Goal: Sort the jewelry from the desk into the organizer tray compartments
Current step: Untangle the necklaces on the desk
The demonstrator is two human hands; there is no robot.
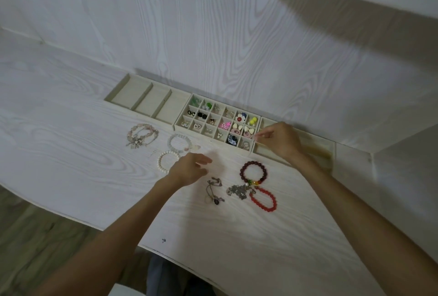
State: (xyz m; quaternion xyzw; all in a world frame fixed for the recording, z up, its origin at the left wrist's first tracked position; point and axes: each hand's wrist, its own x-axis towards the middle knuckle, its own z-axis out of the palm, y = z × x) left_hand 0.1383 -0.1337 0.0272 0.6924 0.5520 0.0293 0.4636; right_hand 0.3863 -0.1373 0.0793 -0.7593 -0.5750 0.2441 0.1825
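Nowhere legible writing — left hand (pixel 189 169) loosely open, empty; right hand (pixel 279 140) pinching thin chain (pixel 260 143) over tray (pixel 330 151).

Along the back of the desk (pixel 71 129), against the wall, three trays sit side by side and touching: a tray of long compartments (pixel 149 101) on the left, a grid tray (pixel 219 121) of small cells holding earrings in the middle, and a third tray (pixel 308 146) on the right, with the right hand (pixel 279 140) over its left end. In front of the trays lie bracelets: a cluster (pixel 142 137) furthest left, two beaded loops (pixel 176 151) right of it, with the left hand (pixel 189 170) partly over the nearer loop. Further right, two necklaces (pixel 227 190) lie nearer the desk's front edge, and two more bracelets (pixel 257 185) sit just right of those, one behind the other.
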